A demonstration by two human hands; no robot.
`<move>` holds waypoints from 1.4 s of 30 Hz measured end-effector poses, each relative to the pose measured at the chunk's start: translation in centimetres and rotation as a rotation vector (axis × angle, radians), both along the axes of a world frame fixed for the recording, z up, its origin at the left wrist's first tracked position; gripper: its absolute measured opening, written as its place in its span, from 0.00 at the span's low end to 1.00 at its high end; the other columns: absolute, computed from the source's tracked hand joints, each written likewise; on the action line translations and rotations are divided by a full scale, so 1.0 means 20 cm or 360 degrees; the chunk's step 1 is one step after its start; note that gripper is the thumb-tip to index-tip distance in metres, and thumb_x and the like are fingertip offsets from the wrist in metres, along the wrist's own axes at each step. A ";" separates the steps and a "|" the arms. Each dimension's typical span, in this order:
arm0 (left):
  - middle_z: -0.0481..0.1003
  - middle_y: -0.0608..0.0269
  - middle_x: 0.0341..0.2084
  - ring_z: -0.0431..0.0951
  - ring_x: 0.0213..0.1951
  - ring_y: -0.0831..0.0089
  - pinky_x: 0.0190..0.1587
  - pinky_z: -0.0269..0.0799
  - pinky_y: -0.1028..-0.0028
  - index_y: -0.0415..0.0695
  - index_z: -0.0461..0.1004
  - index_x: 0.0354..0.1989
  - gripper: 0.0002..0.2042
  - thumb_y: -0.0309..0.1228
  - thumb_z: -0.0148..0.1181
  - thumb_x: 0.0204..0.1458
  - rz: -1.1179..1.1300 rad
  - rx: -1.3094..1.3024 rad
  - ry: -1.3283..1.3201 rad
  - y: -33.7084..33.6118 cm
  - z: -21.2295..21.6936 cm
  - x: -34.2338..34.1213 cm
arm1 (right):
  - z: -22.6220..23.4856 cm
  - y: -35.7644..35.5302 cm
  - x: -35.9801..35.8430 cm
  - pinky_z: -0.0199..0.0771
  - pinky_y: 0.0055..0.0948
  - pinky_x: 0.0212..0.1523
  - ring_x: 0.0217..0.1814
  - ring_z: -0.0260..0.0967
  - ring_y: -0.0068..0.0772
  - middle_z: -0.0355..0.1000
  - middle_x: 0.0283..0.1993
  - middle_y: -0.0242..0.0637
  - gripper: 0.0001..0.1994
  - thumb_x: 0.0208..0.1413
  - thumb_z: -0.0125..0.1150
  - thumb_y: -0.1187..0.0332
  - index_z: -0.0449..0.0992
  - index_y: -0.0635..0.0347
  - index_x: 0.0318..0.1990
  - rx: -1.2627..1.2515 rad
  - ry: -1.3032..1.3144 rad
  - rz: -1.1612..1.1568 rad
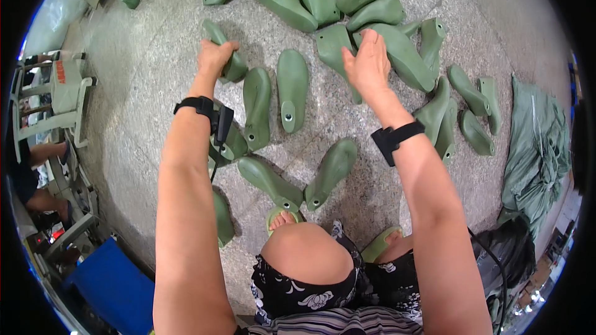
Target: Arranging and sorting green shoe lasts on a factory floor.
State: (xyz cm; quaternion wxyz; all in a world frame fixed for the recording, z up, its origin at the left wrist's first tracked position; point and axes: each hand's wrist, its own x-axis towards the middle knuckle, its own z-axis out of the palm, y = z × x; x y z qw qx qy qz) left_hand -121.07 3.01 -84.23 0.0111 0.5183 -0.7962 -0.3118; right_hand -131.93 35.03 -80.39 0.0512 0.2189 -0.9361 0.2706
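Note:
Many green plastic shoe lasts lie on the speckled stone floor. At the upper left, my left hand (217,56) is closed around one shoe last (234,67), its thumb across the top. My right hand (370,65) is stretched out with thumb and fingers apart, over the pile at the upper middle. Beside its thumb lies a shoe last (334,46), and beyond its fingers a bigger shoe last (403,56); whether it touches either I cannot tell. Two lasts, one sole-up (292,87) and one on its side (257,102), lie between my arms.
Near my feet, two shoe lasts (331,170) meet at their heel ends. Smaller lasts (477,133) lie at the right, by a green sack (537,149). A grey plastic chair (59,96) and a blue panel (112,282) stand at the left. Another person's legs (46,201) show there.

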 end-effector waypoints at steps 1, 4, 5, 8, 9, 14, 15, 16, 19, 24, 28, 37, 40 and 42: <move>0.74 0.45 0.38 0.76 0.42 0.59 0.39 0.73 0.65 0.28 0.66 0.49 0.31 0.39 0.65 0.39 -0.0149 0.0021 0.0047 -0.02 0.04 -0.01 | -0.01 0.02 0.01 0.69 0.45 0.47 0.49 0.66 0.54 0.68 0.43 0.52 0.18 0.47 0.62 0.69 0.64 0.64 0.44 -0.0007 -0.0026 0.0010; 0.75 0.46 0.36 0.78 0.39 0.60 0.41 0.73 0.66 0.30 0.70 0.45 0.29 0.39 0.64 0.37 -0.0032 0.0624 0.0663 0.19 0.23 -0.07 | -0.09 0.14 0.04 0.71 0.46 0.49 0.51 0.69 0.57 0.70 0.47 0.58 0.21 0.47 0.63 0.66 0.64 0.66 0.46 0.0625 -0.0836 0.0149; 0.75 0.46 0.36 0.78 0.39 0.60 0.41 0.73 0.66 0.30 0.70 0.45 0.29 0.39 0.64 0.37 -0.0039 0.0633 0.0644 0.28 0.29 -0.08 | -0.11 0.16 0.04 0.71 0.47 0.48 0.50 0.70 0.59 0.71 0.46 0.60 0.24 0.47 0.65 0.63 0.62 0.67 0.47 0.0576 -0.0819 0.0182; 0.75 0.52 0.33 0.76 0.34 0.67 0.37 0.73 0.70 0.30 0.69 0.47 0.28 0.38 0.64 0.38 -0.0354 0.0859 0.0804 0.60 0.41 -0.08 | -0.23 0.25 -0.03 0.72 0.51 0.46 0.46 0.71 0.62 0.74 0.40 0.60 0.26 0.43 0.65 0.62 0.63 0.65 0.47 0.0513 -0.0551 0.0234; 0.75 0.52 0.33 0.77 0.33 0.66 0.36 0.73 0.69 0.30 0.70 0.46 0.28 0.37 0.64 0.38 -0.0522 0.0952 0.0710 0.72 0.46 -0.08 | -0.27 0.30 -0.06 0.72 0.51 0.46 0.45 0.71 0.62 0.74 0.40 0.58 0.25 0.42 0.65 0.62 0.65 0.64 0.46 0.0489 -0.0429 0.0206; 0.75 0.51 0.33 0.77 0.33 0.66 0.36 0.74 0.70 0.30 0.72 0.45 0.27 0.37 0.63 0.36 -0.0852 0.1458 0.0274 1.11 0.46 0.17 | -0.02 0.41 -0.31 0.71 0.41 0.48 0.47 0.73 0.52 0.75 0.42 0.56 0.30 0.45 0.68 0.54 0.72 0.71 0.47 0.0349 -0.0514 0.0376; 0.76 0.49 0.34 0.78 0.34 0.64 0.37 0.74 0.69 0.30 0.71 0.46 0.28 0.37 0.63 0.36 -0.0924 0.1468 0.0169 1.16 0.43 0.19 | 0.12 0.44 -0.27 0.70 0.40 0.43 0.41 0.73 0.46 0.75 0.37 0.51 0.20 0.49 0.62 0.57 0.74 0.67 0.41 0.0044 -0.0580 0.0495; 0.76 0.46 0.34 0.78 0.34 0.62 0.38 0.74 0.68 0.30 0.71 0.46 0.29 0.37 0.63 0.36 -0.1004 0.1484 0.0056 1.22 0.41 0.21 | 0.22 0.48 -0.24 0.69 0.39 0.38 0.36 0.72 0.41 0.75 0.32 0.46 0.13 0.53 0.57 0.61 0.77 0.63 0.34 -0.0263 -0.0650 0.0594; 0.76 0.40 0.36 0.78 0.38 0.52 0.43 0.73 0.63 0.31 0.72 0.46 0.30 0.41 0.65 0.36 -0.1451 0.0509 -0.0098 1.50 0.36 0.12 | 0.18 0.73 -0.28 0.69 0.34 0.30 0.28 0.70 0.33 0.73 0.26 0.42 0.17 0.53 0.57 0.58 0.77 0.68 0.34 -0.0224 -0.0665 0.0223; 0.77 0.41 0.36 0.78 0.39 0.50 0.44 0.73 0.63 0.33 0.73 0.46 0.30 0.46 0.65 0.39 -0.1525 -0.0195 -0.0030 1.68 0.09 0.10 | -0.10 0.95 -0.25 0.60 0.29 0.59 0.59 0.64 0.35 0.68 0.55 0.51 0.44 0.46 0.68 0.48 0.61 0.79 0.60 -0.0622 -0.0937 -0.0171; 0.78 0.51 0.33 0.79 0.36 0.63 0.42 0.74 0.68 0.37 0.76 0.39 0.16 0.36 0.63 0.47 -0.1173 0.0282 0.0615 1.54 0.12 0.26 | -0.10 1.01 -0.29 0.58 0.29 0.60 0.61 0.61 0.36 0.66 0.57 0.51 0.45 0.47 0.69 0.47 0.60 0.80 0.60 -0.0625 -0.1204 0.0131; 0.72 0.45 0.37 0.74 0.41 0.53 0.42 0.70 0.60 0.37 0.72 0.44 0.20 0.34 0.65 0.44 -0.0283 -0.0086 -0.0048 1.27 0.21 1.29 | 0.02 0.42 -0.25 0.68 0.34 0.32 0.30 0.68 0.31 0.72 0.26 0.39 0.21 0.53 0.60 0.52 0.77 0.67 0.33 0.0458 -0.1030 0.0883; 0.67 0.42 0.50 0.74 0.44 0.56 0.42 0.73 0.64 0.41 0.64 0.58 0.29 0.33 0.65 0.46 -0.0341 0.0046 -0.0104 1.49 0.18 1.32 | -0.22 0.38 -0.17 0.69 0.39 0.33 0.28 0.70 0.45 0.76 0.31 0.43 0.18 0.53 0.62 0.54 0.77 0.61 0.41 0.0071 -0.0566 0.0803; 0.57 0.31 0.55 0.69 0.47 0.37 0.53 0.68 0.58 0.45 0.57 0.63 0.36 0.32 0.64 0.43 -0.0228 0.0249 -0.0095 1.58 0.20 1.25 | -0.25 0.42 -0.04 0.64 0.38 0.56 0.53 0.68 0.49 0.72 0.49 0.46 0.22 0.54 0.62 0.60 0.71 0.66 0.51 -0.0010 0.0019 0.0985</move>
